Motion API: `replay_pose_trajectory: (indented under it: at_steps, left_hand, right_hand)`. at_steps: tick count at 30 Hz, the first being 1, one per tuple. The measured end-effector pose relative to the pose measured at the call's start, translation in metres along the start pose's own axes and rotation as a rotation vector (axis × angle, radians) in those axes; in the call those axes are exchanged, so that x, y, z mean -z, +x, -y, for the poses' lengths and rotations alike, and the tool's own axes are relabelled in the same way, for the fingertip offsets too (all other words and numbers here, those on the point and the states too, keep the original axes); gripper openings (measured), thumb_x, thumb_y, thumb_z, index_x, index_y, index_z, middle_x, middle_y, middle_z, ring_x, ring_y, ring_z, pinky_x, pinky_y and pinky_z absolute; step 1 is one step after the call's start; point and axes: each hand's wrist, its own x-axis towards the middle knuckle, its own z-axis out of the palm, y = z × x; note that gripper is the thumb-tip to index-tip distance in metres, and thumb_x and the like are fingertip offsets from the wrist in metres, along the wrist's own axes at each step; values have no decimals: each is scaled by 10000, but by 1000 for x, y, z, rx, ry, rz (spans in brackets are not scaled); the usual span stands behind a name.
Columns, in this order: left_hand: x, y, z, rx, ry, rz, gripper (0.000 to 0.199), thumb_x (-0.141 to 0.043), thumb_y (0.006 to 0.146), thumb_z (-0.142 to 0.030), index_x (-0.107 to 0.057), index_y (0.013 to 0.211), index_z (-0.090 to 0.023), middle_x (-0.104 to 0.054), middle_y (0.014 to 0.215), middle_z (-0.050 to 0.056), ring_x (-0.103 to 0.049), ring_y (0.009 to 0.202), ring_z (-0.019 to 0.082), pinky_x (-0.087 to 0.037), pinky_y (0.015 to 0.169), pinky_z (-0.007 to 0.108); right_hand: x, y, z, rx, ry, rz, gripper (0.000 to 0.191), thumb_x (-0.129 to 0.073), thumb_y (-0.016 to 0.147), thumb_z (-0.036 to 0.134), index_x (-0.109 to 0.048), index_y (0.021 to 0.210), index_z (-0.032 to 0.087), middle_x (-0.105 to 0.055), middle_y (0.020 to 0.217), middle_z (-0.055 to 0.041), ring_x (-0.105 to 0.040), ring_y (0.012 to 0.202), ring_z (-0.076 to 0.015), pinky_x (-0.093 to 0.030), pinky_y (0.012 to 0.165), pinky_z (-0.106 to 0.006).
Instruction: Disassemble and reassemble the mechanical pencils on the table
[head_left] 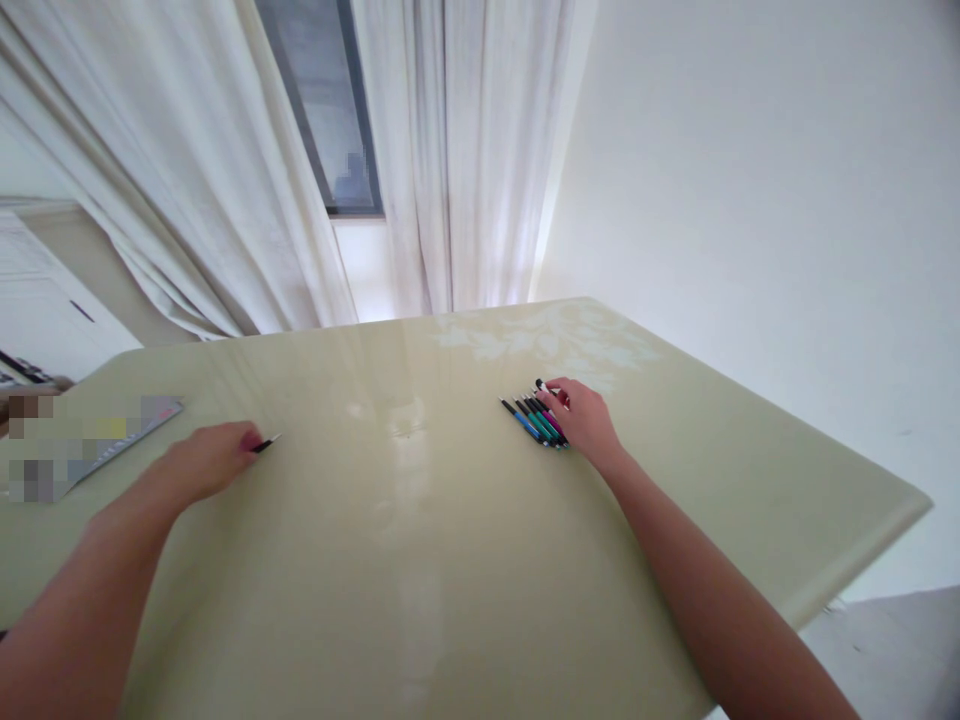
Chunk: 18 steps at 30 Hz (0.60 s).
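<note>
A: So what was the left hand [214, 458] up to?

B: It was closed around a dark pen [265, 444], fingers pinching it, with the pale tip poking out toward the middle of the table [420, 590].

A: And the right hand [586, 415]?

B: Fingers curled in at the right side of a bunch of pens [531, 420], thumb and fingertips close together by a black-and-white end [541, 386]. Couldn't tell if it actually had a grip on one, tbh.

A: How were the pens lying?

B: Side by side on the table, slanted, kinda right of centre. Blue one at the left edge, then teal-green ones, and a purple bit right by the hand.

A: Anything further out?

B: Yeah, a flat packet [154, 420] lay on the left part of the table, beyond the left forearm, mostly blurred out. Past the far edge hung pale curtains [480, 150] around a dark-framed window [326, 100], and a plain white wall [765, 190] stood off to the right.
</note>
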Motion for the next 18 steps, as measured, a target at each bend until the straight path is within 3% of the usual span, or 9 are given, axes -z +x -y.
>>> replay_pose_trajectory:
  at_steps: [3,6,9,11,13,18]
  left_hand:
    - [-10,0,-67,-191,-139,50,263,-571,810,-387,-742,892,-206,-766,893,71,-699,858,295,-531,795,368]
    - [-34,-14,-143,-422,-333,40,331,-514,927,-395,-761,1051,-214,-750,1034,84,-699,952,255,-545,837,339]
    - [-63,-38,-199,-573,-497,64,263,-537,987,-350,-760,1088,-252,-729,1062,52,-691,943,199,-545,857,304]
    - [-78,-52,-217,-545,-610,51,192,-608,973,-350,-748,1046,-240,-725,1020,41,-692,918,189,-560,830,290]
    - [-88,-61,-222,-474,-712,26,182,-664,948,-372,-726,1032,-224,-720,997,39,-694,887,188,-580,797,288]
    - [-92,-57,-212,-418,-752,-92,235,-677,942,-382,-708,1108,-220,-723,1040,51,-687,936,204,-573,862,333]
  right_hand:
    - [-3,-3,5,17,-87,0,262,-600,968,375,-728,1090,182,-721,911,-82,-640,819,-241,-437,735,-332]
    - [-3,-16,29,114,43,-2,288,-550,1010,407,-725,1036,179,-730,951,-86,-646,818,-222,-457,765,-326]
    - [-12,-40,63,362,192,293,305,-549,1028,428,-703,1124,183,-743,994,-77,-662,835,-199,-467,768,-298]
    - [-22,-55,79,532,156,504,287,-587,1017,422,-707,1140,192,-748,980,-77,-672,862,-208,-464,778,-297]
    - [-30,-65,86,585,114,552,248,-538,1049,350,-722,1080,187,-750,984,-89,-675,902,-220,-456,798,-301]
    - [-36,-58,74,420,236,528,266,-510,1058,283,-722,939,175,-714,805,-39,-625,730,-170,-415,705,-265]
